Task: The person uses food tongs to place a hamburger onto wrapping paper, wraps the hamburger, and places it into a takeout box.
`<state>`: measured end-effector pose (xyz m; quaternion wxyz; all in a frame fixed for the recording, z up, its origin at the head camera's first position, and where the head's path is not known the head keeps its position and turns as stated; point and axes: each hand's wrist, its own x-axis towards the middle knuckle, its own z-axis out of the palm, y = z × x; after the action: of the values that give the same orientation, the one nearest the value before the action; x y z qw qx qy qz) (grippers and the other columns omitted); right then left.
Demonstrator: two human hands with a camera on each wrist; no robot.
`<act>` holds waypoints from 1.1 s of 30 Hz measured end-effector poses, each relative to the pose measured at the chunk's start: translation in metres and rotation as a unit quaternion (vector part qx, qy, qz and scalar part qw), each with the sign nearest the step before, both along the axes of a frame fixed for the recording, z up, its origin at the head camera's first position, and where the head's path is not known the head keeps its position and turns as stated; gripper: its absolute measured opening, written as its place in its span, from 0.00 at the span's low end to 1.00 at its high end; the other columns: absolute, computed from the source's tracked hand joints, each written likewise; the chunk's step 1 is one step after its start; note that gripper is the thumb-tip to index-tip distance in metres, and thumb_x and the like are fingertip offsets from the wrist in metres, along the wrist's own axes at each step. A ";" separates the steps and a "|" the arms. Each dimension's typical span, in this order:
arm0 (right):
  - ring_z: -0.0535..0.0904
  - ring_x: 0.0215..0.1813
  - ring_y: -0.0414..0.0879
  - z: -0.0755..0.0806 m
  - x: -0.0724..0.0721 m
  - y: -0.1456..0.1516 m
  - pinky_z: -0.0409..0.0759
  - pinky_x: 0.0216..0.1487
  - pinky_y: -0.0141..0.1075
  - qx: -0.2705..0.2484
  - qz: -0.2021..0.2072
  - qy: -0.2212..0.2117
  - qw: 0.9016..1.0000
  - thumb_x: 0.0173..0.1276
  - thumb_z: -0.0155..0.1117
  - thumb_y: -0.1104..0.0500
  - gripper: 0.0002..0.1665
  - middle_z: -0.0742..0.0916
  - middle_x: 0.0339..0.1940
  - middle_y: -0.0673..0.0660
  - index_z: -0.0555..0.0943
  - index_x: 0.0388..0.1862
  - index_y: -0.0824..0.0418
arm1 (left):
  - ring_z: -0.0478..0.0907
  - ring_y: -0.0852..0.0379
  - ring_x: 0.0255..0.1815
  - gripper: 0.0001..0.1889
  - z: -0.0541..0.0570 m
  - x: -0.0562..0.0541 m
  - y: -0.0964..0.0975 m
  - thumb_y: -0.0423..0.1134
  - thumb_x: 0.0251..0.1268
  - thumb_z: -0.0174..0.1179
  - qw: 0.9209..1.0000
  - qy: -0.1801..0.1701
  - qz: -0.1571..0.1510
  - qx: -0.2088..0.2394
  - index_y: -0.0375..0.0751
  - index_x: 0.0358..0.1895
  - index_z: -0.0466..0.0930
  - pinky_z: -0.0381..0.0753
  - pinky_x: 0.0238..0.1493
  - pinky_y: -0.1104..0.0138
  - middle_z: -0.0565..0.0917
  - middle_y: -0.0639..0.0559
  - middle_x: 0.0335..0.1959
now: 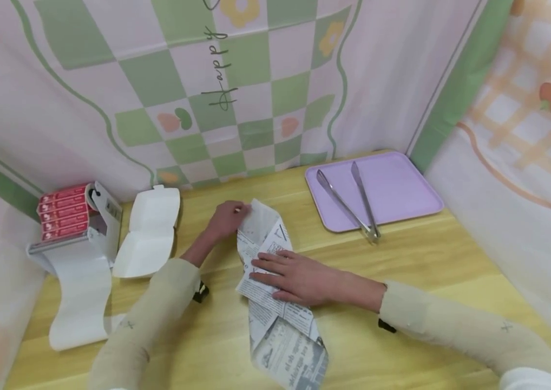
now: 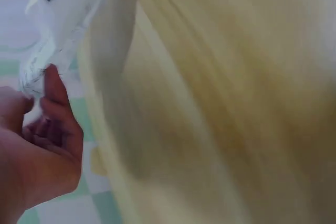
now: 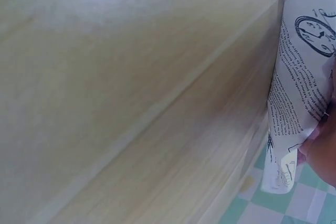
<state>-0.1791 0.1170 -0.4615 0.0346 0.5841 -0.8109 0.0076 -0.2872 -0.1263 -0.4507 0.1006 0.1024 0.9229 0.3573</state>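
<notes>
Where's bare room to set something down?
Bare wood tabletop lies between the purple rectangular tray and the right beige sleeve; the tray's right half is bare, beside the silver metal tongs. Crowded: the centre, with the folded white newsprint paper; the left, with the open white clamshell box and white paper strip.

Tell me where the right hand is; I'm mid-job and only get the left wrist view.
Observer: The right hand rests on the middle of the printed paper, fingers spread.
Operator: Anything farther off to the right?
Observer: Metal tongs lie partly on a purple tray, their joined end past its near edge.
Operator: And over on the left?
Observer: A white clamshell container lies open there.
</notes>
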 end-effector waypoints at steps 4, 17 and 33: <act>0.55 0.82 0.51 -0.002 -0.001 -0.001 0.63 0.77 0.49 -0.013 0.006 -0.005 1.000 0.82 0.38 0.43 0.33 0.63 0.81 0.56 0.56 0.81 0.51 | 0.82 0.52 0.32 0.26 -0.009 0.019 -0.019 0.54 0.78 0.47 0.988 -0.067 0.028 0.135 0.36 0.66 0.66 0.81 0.34 0.65 0.83 0.34 0.46; 0.57 0.81 0.51 -0.005 -0.006 0.003 0.66 0.76 0.49 -0.013 0.006 -0.008 1.000 0.82 0.39 0.43 0.32 0.65 0.80 0.56 0.58 0.80 0.51 | 0.69 0.63 0.19 0.10 0.033 -0.020 -0.012 0.30 0.64 0.63 0.887 -0.368 -0.277 -0.028 0.40 0.48 0.81 0.70 0.23 0.73 0.81 0.53 0.26; 0.57 0.81 0.49 -0.008 -0.001 -0.001 0.63 0.77 0.46 -0.027 0.031 0.003 0.999 0.82 0.38 0.42 0.32 0.64 0.81 0.54 0.59 0.80 0.49 | 0.83 0.65 0.26 0.09 0.037 -0.031 -0.001 0.32 0.69 0.61 0.821 -0.475 -0.280 -0.149 0.41 0.29 0.86 0.75 0.27 0.78 0.89 0.52 0.27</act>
<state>-0.1803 0.1161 -0.4691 0.0530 0.6081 -0.7915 0.0286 -0.3185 -0.1268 -0.4134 0.6361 0.1581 0.7345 0.1758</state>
